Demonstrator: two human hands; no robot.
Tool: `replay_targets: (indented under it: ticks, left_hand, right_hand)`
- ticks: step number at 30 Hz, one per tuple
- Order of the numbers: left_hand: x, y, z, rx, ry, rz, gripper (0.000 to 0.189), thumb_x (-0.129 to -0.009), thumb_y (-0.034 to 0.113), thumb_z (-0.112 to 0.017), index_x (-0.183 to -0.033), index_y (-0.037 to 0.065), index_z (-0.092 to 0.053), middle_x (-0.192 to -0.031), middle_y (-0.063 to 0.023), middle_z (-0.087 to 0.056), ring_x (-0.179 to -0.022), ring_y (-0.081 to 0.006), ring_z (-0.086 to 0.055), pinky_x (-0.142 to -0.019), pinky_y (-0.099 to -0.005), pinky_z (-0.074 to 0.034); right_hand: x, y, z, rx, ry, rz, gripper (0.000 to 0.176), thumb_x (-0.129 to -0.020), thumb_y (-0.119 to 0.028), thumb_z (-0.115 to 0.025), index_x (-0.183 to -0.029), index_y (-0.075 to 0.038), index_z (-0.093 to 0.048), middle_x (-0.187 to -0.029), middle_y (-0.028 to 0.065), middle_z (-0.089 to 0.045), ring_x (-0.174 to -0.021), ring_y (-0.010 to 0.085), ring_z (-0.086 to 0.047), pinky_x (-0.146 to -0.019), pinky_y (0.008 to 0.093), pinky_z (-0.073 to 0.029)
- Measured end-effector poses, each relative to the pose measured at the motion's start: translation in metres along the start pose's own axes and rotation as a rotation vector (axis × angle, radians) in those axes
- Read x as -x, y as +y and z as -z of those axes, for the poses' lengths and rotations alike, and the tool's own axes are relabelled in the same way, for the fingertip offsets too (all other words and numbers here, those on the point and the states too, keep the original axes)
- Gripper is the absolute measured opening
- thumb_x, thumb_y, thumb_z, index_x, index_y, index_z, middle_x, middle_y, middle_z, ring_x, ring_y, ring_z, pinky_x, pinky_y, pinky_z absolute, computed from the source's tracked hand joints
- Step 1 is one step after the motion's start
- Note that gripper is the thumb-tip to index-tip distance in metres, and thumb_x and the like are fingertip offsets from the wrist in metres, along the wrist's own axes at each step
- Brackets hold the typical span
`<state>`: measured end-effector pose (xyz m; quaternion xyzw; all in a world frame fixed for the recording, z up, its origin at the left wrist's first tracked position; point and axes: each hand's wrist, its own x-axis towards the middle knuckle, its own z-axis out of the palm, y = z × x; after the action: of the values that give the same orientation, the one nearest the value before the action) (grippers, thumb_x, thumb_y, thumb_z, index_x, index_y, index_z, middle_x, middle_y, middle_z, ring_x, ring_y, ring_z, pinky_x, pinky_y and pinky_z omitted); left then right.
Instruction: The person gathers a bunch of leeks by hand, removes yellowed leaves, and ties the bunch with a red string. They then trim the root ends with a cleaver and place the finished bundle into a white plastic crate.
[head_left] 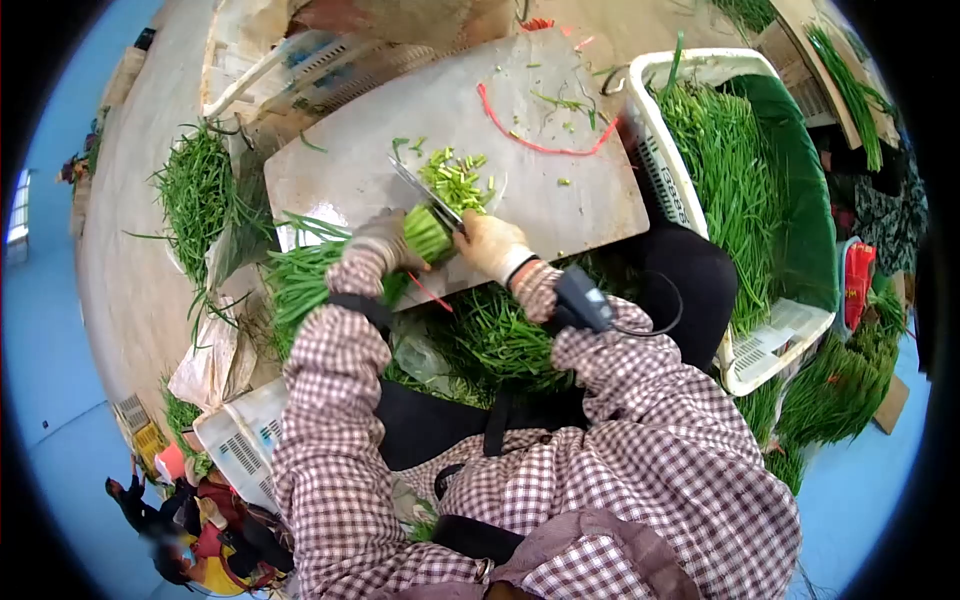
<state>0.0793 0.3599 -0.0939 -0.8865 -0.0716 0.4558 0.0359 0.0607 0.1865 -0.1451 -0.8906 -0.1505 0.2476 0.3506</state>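
Grips a bundle of green stems [427,234] with the left hand [382,240], near the centre of the frame, fingers wrapped around it but partly hidden by blur. Clasps a knife [412,178] in the right hand [494,247], just beside the cut end, covering the handle with curled fingers; cannot tell whether blade touches stems. Shows cut pieces [458,178] on a pale board [570,215], upper middle, and a blurred person [170,548] at lower left.

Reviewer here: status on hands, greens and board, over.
Left hand gripping green bundle. Right hand holding knife at its cut end. Chopped pieces beside knife; red cord on board, away from it.
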Motion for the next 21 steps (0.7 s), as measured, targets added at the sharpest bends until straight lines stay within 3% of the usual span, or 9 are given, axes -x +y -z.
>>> replay_targets:
  ticks: [3, 9, 12, 13, 15, 16, 17, 19, 21]
  left_hand:
    - [0.026, -0.002, -0.025, -0.049, 0.176, 0.030, 0.108, -0.056, 0.056, -0.076, -0.140, 0.014, -0.023, -0.139, -0.0108, -0.035, -0.129, -0.0251, -0.034, -0.110, -0.0451, -0.018]
    - [0.019, -0.025, -0.062, -0.045, 0.404, -0.087, 0.099, -0.056, 0.047, -0.079, -0.136, 0.011, -0.032, -0.127, -0.0124, -0.047, -0.122, -0.0277, -0.041, -0.108, -0.0407, -0.024]
    - [0.045, -0.039, -0.071, -0.020, 0.701, -0.185, 0.082, -0.057, 0.038, -0.077, -0.126, 0.008, -0.044, -0.109, -0.0126, -0.054, -0.102, -0.0278, -0.050, -0.095, -0.0390, -0.036]
    - [0.065, -0.050, -0.067, 0.079, 0.690, -0.195, 0.090, -0.057, 0.040, -0.077, -0.131, 0.009, -0.036, -0.119, -0.0119, -0.049, -0.115, -0.0260, -0.045, -0.109, -0.0422, -0.022]
    - [0.088, -0.089, -0.079, 0.147, 1.011, -0.234, 0.073, -0.063, 0.037, -0.074, -0.123, 0.008, -0.043, -0.112, -0.0130, -0.052, -0.103, -0.0262, -0.052, -0.095, -0.0411, -0.040]
    - [0.109, -0.103, -0.081, 0.153, 1.019, -0.222, 0.073, -0.063, 0.037, -0.074, -0.123, 0.008, -0.043, -0.112, -0.0130, -0.052, -0.103, -0.0262, -0.052, -0.095, -0.0411, -0.040]
    - [0.130, -0.118, -0.084, 0.559, 1.084, -0.296, 0.065, -0.067, 0.028, -0.073, -0.121, 0.007, -0.045, -0.111, -0.0117, -0.054, -0.101, -0.0244, -0.054, -0.091, -0.0386, -0.043]
    - [0.171, -0.154, -0.094, 1.355, 1.191, -0.414, 0.050, -0.073, 0.010, -0.071, -0.116, 0.004, -0.049, -0.110, -0.0091, -0.058, -0.099, -0.0207, -0.058, -0.084, -0.0335, -0.049]
    - [0.199, -0.208, -0.121, 1.238, 1.327, -0.246, 0.056, -0.067, 0.003, -0.074, -0.118, 0.004, -0.048, -0.114, -0.0092, -0.057, -0.103, -0.0212, -0.056, -0.088, -0.0344, -0.047]
  right_hand:
    - [-0.008, 0.005, 0.036, 0.082, 0.079, 0.093, 0.023, -0.084, -0.032, -0.051, -0.089, -0.010, -0.053, -0.075, 0.0165, -0.062, -0.072, 0.0382, -0.059, -0.063, 0.0487, -0.047]
    - [-0.101, 0.018, 0.069, 0.371, 0.247, 0.195, 0.017, -0.080, -0.023, -0.054, -0.093, -0.015, -0.061, -0.082, 0.0152, -0.064, -0.078, 0.0351, -0.062, -0.068, 0.0456, -0.049]
    - [-0.117, 0.021, 0.065, 0.381, 0.194, 0.200, 0.022, -0.079, -0.019, -0.054, -0.099, -0.017, -0.062, -0.084, 0.0138, -0.064, -0.083, 0.0332, -0.062, -0.073, 0.0433, -0.049]
    - [-0.117, 0.027, 0.062, 0.364, 0.178, 0.223, 0.023, -0.079, -0.017, -0.054, -0.101, -0.018, -0.062, -0.085, 0.0133, -0.065, -0.084, 0.0324, -0.062, -0.075, 0.0425, -0.049]
    - [-0.096, 0.039, 0.061, 0.323, 0.142, 0.343, 0.025, -0.076, -0.013, -0.054, -0.099, -0.018, -0.064, -0.086, 0.0117, -0.065, -0.085, 0.0312, -0.062, -0.073, 0.0410, -0.049]
    - [-0.080, 0.045, 0.061, 0.336, 0.078, 0.391, 0.021, -0.076, -0.012, -0.053, -0.094, -0.016, -0.064, -0.083, 0.0114, -0.064, -0.080, 0.0317, -0.062, -0.069, 0.0417, -0.049]
    - [-0.070, 0.072, 0.046, 0.325, 0.191, 0.667, 0.017, -0.077, -0.012, -0.052, -0.089, -0.016, -0.064, -0.076, 0.0121, -0.063, -0.072, 0.0329, -0.061, -0.064, 0.0429, -0.048]
    - [-0.007, 0.064, 0.040, 0.472, -0.041, 0.415, 0.008, -0.076, -0.013, -0.055, -0.080, -0.009, -0.060, -0.074, 0.0145, -0.060, -0.069, 0.0324, -0.059, -0.060, 0.0443, -0.047]
    - [0.033, 0.112, 0.012, 0.372, -0.102, 0.636, 0.012, -0.074, -0.014, -0.061, -0.086, -0.011, -0.062, -0.078, 0.0124, -0.060, -0.074, 0.0319, -0.058, -0.065, 0.0443, -0.046]
